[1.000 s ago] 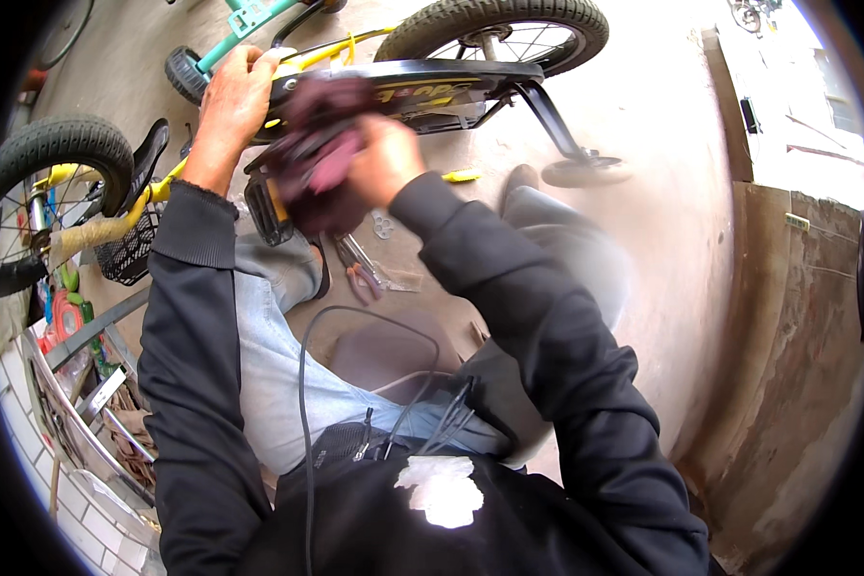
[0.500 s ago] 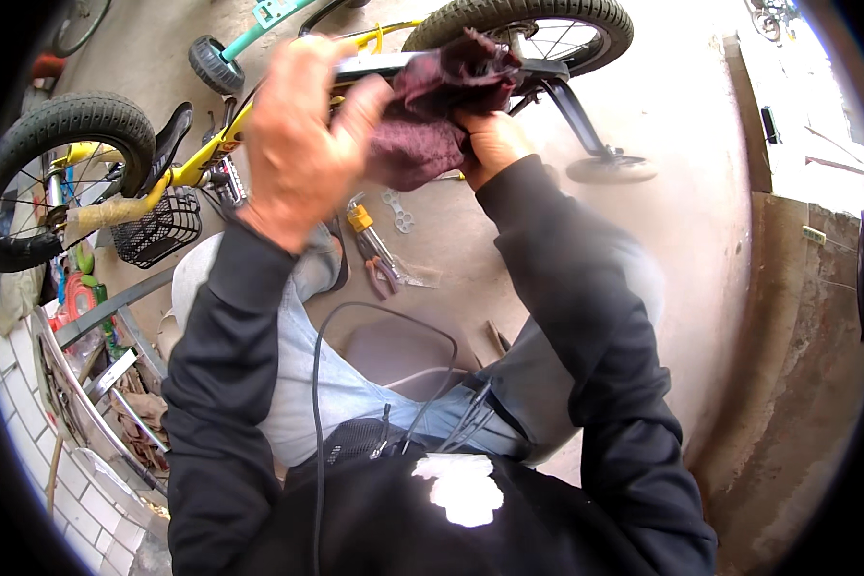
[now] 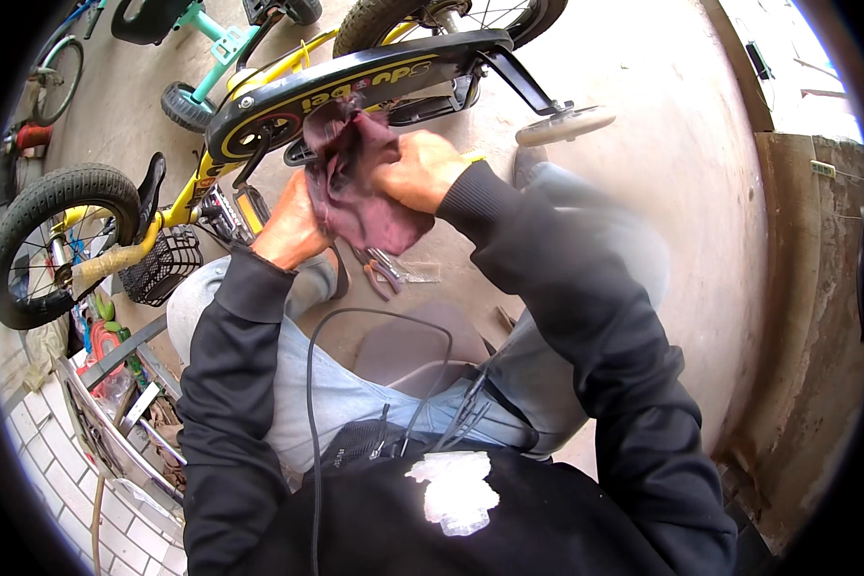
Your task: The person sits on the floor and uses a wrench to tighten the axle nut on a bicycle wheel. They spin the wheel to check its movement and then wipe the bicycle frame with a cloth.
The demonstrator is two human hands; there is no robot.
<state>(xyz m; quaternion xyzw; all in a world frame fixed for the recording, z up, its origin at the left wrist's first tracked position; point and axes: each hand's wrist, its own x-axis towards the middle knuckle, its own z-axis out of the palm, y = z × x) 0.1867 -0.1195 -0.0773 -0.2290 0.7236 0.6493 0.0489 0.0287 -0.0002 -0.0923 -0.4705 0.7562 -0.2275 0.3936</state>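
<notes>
Maroon rag [image 3: 360, 187] bunched between both hands, pressed against the black chain guard [image 3: 355, 82] of an upturned yellow child's bicycle [image 3: 197, 182]. Right hand [image 3: 418, 173] closed over the rag's right side; left hand [image 3: 293, 226] grips it from below. Bare concrete floor [image 3: 662, 173] (pliers [image 3: 382, 274] lying just below the rag). Black wire basket [image 3: 158, 269] on the bicycle; contents cannot be told.

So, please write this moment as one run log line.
left hand: on rag | right hand: grips rag | rag: against bike chain guard
</notes>
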